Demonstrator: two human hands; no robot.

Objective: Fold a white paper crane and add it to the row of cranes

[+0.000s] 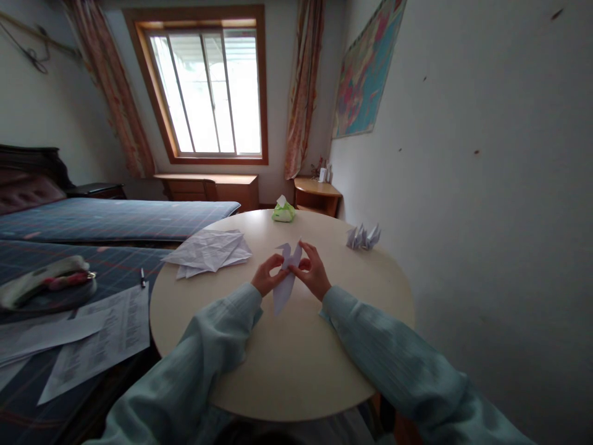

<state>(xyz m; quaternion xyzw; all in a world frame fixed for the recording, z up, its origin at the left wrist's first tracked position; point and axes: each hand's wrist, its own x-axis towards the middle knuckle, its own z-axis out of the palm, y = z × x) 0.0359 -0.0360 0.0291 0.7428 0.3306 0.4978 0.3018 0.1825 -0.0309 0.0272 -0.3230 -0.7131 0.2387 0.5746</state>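
A white folded paper crane (pixel 284 290) is held up over the round table (pixel 282 371), between my two hands. My left hand (pixel 267 275) pinches its left side near the middle. The fingers of my right hand (pixel 315 272) close on its right side, with the index finger up along one raised point. One tip of the paper is bent over at the upper left, and a broad flap points down toward me. Several finished paper cranes (pixel 364 237) stand in a row at the table's right edge. Creased white paper sheets (pixel 214 251) lie stacked at the left.
At the table's far edge sits a green tissue pack (pixel 283 211). Left of the table is a bed (pixel 28 259) with printed sheets (pixel 102 340), a pen (pixel 142 278) and a pouch (pixel 50 281). A white wall (pixel 486 235) rises close on the right.
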